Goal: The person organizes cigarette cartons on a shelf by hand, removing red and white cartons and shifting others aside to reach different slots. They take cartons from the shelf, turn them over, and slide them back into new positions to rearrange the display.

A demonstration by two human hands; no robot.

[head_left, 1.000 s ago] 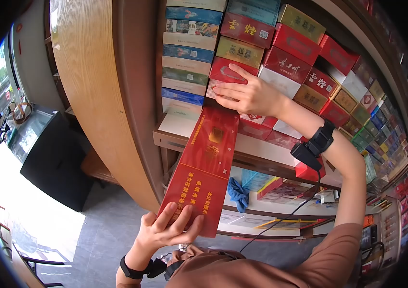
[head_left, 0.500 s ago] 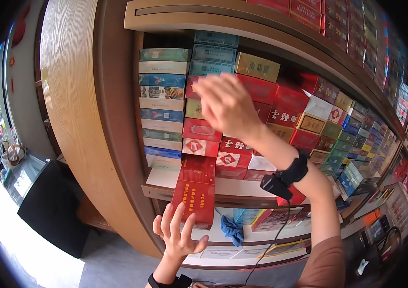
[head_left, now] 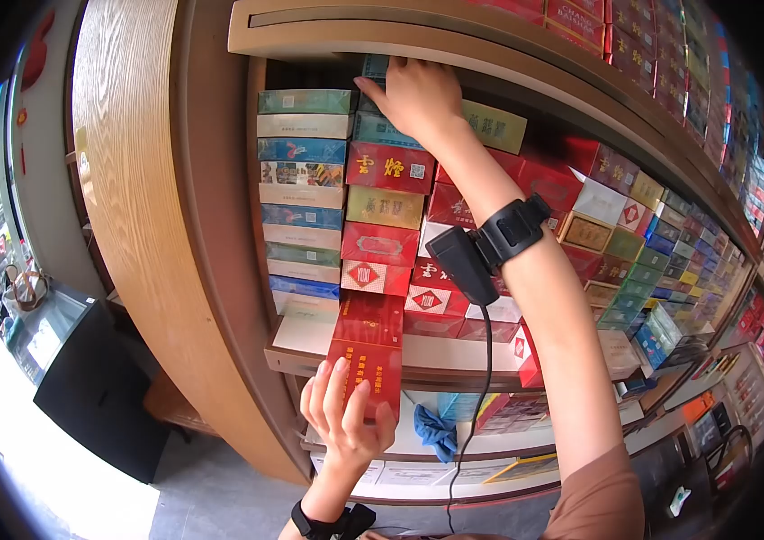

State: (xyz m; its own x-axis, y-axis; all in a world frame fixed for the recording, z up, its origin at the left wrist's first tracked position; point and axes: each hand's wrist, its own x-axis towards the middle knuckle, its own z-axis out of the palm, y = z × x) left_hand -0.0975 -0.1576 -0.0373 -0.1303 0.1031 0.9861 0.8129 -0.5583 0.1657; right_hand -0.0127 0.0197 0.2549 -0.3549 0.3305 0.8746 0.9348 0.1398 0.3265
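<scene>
My right hand (head_left: 418, 97) is at the top of a stack of teal cigarette cartons (head_left: 384, 129), just under the upper shelf edge. Its thumb is spread to the left and the fingers reach over the topmost cartons, with the tips partly hidden. Below, a red cigarette carton (head_left: 364, 360) with yellow lettering juts out past the shelf front. My left hand (head_left: 346, 418) is at the outer end of this carton, fingers apart and overlapping its face. Between the two hands stand more cartons, among them a red one with gold characters (head_left: 388, 167) and a gold one (head_left: 386, 208).
A blue-and-white carton stack (head_left: 303, 180) stands to the left beside the wooden panel (head_left: 134, 180). Further rows of cartons (head_left: 620, 288) run right. A blue cloth (head_left: 436, 434) lies on the lower shelf. A black cable (head_left: 481, 387) hangs from the device on my right wrist.
My right hand has moved up from in front of the red and gold cartons to the top of the teal stack. My left hand has shifted slightly up and right, onto the jutting red carton.
</scene>
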